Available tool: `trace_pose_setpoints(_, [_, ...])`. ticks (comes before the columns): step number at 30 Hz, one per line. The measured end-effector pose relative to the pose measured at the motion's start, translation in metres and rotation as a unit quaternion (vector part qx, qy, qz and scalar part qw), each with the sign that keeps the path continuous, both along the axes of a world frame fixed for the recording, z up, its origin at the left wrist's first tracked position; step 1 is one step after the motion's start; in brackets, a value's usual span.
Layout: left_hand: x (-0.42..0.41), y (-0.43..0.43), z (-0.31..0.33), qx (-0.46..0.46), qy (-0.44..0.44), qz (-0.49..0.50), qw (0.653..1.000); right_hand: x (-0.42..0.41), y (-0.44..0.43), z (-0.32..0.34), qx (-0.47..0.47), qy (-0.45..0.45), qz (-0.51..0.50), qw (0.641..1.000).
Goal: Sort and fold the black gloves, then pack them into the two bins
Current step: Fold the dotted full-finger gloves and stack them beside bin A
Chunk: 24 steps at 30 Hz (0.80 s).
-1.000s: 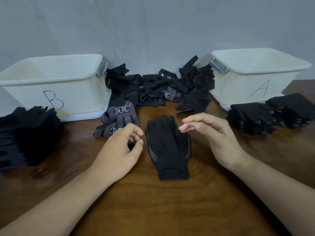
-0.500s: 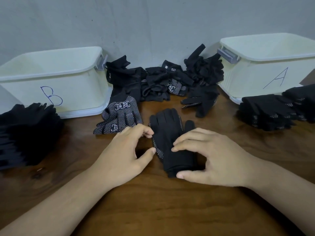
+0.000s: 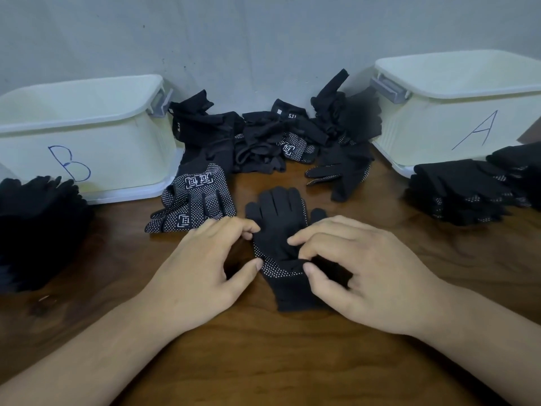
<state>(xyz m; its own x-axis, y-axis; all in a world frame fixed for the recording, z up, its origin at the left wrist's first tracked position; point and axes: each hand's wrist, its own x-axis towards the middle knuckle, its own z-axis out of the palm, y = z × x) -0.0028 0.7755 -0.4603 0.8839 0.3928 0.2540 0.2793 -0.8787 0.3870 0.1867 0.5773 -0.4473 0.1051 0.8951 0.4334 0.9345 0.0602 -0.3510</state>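
A black glove pair (image 3: pixel 279 227) with white grip dots lies flat on the wooden table, fingers pointing away from me. My right hand (image 3: pixel 360 271) pinches the top glove's edge near the wrist between thumb and fingers. My left hand (image 3: pixel 205 271) touches the pair's left edge with thumb and curled fingertips. A loose pile of black gloves (image 3: pixel 263 136) lies against the wall between bin B (image 3: pixel 87 136) on the left and bin A (image 3: pixel 456 106) on the right.
A dotted glove with white logos (image 3: pixel 196 200) lies just left of the pair. Stacks of folded black gloves sit at the far left (image 3: pixel 38 230) and at the right in front of bin A (image 3: pixel 459 191). A grey wall stands behind.
Both hands came down from above the glove pair onto it. My right hand went from hovering to pinching the glove's edge; my left hand closed in on its left side.
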Motion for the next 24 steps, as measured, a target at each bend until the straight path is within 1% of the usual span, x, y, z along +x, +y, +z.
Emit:
trace_pose_setpoints(6, [-0.0004, -0.0005, 0.0006, 0.019, 0.012, -0.007, 1.0, -0.0025, 0.0003, -0.0029, -0.044, 0.03, 0.025, 0.998])
trace_pose_setpoints(14, [0.0007, 0.0006, -0.0001, 0.049, 0.007, -0.028, 0.998, -0.0062, 0.0008, -0.0037, -0.081, 0.007, 0.021, 0.996])
trace_pose_setpoints(18, [-0.0001, -0.0004, -0.0006, 0.062, -0.018, -0.088, 0.994, -0.0059, 0.0012, -0.0021, -0.106, 0.018, 0.015, 0.994])
trace_pose_setpoints(20, [-0.0004, -0.0011, 0.0, 0.052, -0.022, -0.094, 0.994, -0.0048, 0.0008, -0.0019, -0.105, 0.023, 0.01, 0.994])
trace_pose_setpoints(24, [-0.0013, -0.0003, -0.0005, -0.001, -0.034, -0.076, 0.997, -0.0032, 0.0012, -0.0017, -0.107, 0.038, 0.005, 0.994])
